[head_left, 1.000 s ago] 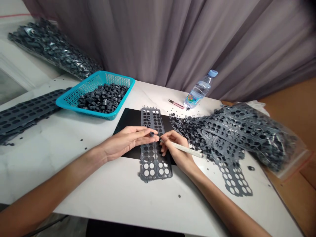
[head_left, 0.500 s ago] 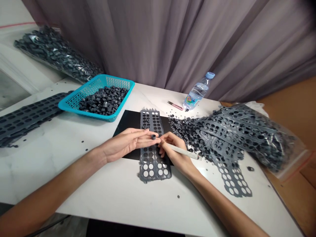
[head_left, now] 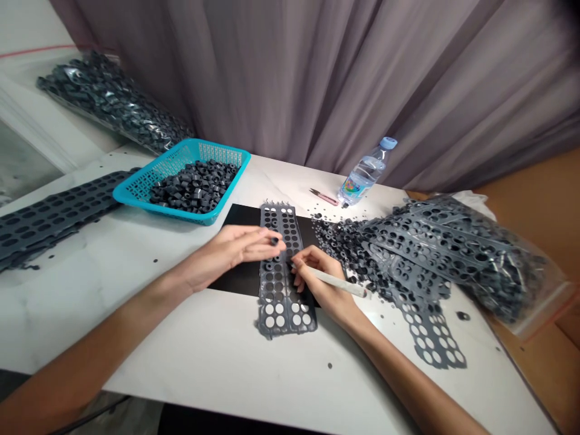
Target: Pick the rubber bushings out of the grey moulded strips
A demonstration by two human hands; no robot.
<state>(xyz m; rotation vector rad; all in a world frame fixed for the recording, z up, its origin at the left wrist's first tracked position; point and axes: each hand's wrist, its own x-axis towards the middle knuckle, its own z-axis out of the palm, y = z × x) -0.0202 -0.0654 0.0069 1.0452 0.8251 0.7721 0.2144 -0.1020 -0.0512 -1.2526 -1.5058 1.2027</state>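
A grey perforated rubber strip (head_left: 281,272) lies lengthwise on a black mat (head_left: 235,232) in front of me. My left hand (head_left: 235,251) rests over the strip's left side, thumb and fingers pinched on a small grey ring (head_left: 274,241). My right hand (head_left: 317,278) presses on the strip's right edge and grips a pale stick-like tool (head_left: 339,283), its tip against the strip's middle holes.
A turquoise basket (head_left: 136,193) of grey rings stands at the back left. Punched strips (head_left: 49,211) lie far left. Loose rings and a plastic bag of strips (head_left: 453,248) fill the right. A water bottle (head_left: 365,172) and small snips (head_left: 324,196) sit behind.
My left hand has drawn the ring slightly back and left off the strip's middle. My right hand and tool have stayed almost still on the strip.
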